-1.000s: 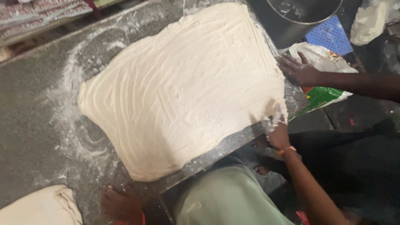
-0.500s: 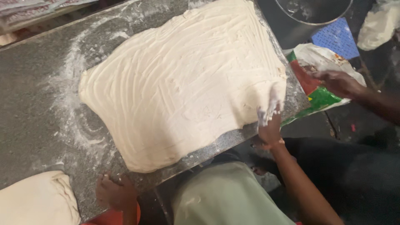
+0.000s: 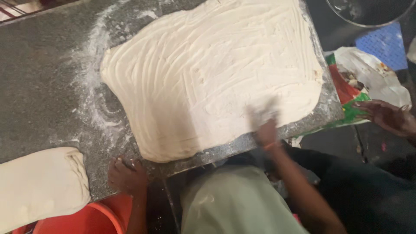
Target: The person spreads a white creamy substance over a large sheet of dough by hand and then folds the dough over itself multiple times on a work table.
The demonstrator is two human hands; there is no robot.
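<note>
A wide, thin sheet of pale dough [image 3: 212,73], covered in smeared finger streaks, lies on a dark speckled stone counter [image 3: 43,86]. My right hand [image 3: 263,123] lies flat on the dough's near edge, blurred with motion and dusted white. My left hand [image 3: 125,175] rests on the counter's front edge below the sheet's near-left corner, holding nothing. A folded slab of dough [image 3: 39,184] sits at the counter's near-left end.
Loose flour [image 3: 93,99] dusts the counter left of the sheet. Another person's hand [image 3: 388,117] hovers at the right over a crumpled green, red and white bag [image 3: 368,78]. A metal bowl [image 3: 368,11] and a blue mat [image 3: 381,45] are at top right, an orange bucket [image 3: 86,219] below.
My right hand has slid left along the dough's near edge. The other person's hand has drawn away from the dough, down to the bag. The view has moved closer.
</note>
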